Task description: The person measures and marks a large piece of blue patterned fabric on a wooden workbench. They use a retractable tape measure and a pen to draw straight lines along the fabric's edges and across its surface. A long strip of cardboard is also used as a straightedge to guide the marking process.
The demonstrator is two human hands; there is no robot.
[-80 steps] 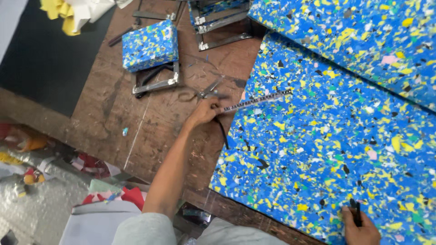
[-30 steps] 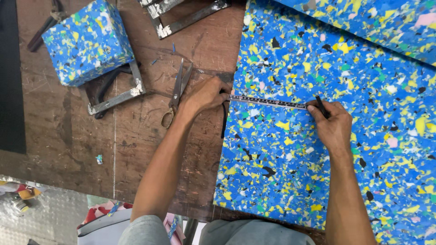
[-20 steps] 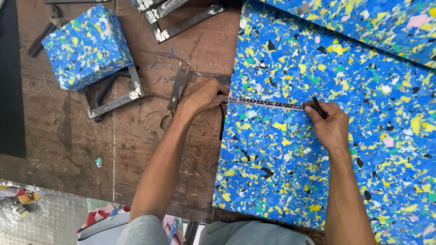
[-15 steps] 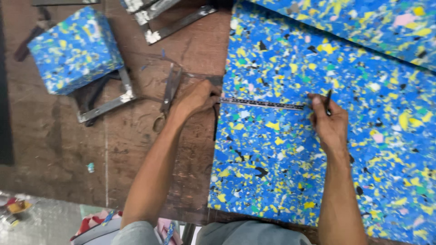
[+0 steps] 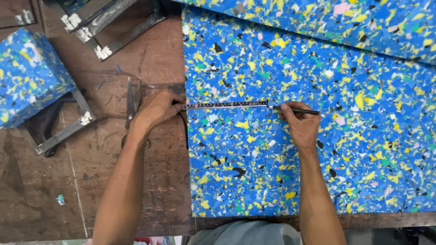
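Observation:
A big sheet of blue speckled foam (image 5: 318,149) lies on the brown wooden table (image 5: 150,190). Across its left part runs a narrow metal ruler (image 5: 227,105). My left hand (image 5: 158,108) pins the ruler's left end at the foam's edge. My right hand (image 5: 299,123) grips a thin dark pen (image 5: 297,110), its tip touching the foam at the ruler's right end.
Scissors (image 5: 132,102) lie just left of my left hand. A blue speckled foam block (image 5: 27,75) sits at the far left on a metal frame (image 5: 68,129). More metal frames (image 5: 113,27) lie at the top left. A second foam sheet (image 5: 363,22) overlaps the top.
My right hand came up from the foam's near edge to the ruler's right end with the pen. The view shifted, so everything sits further left in the frame.

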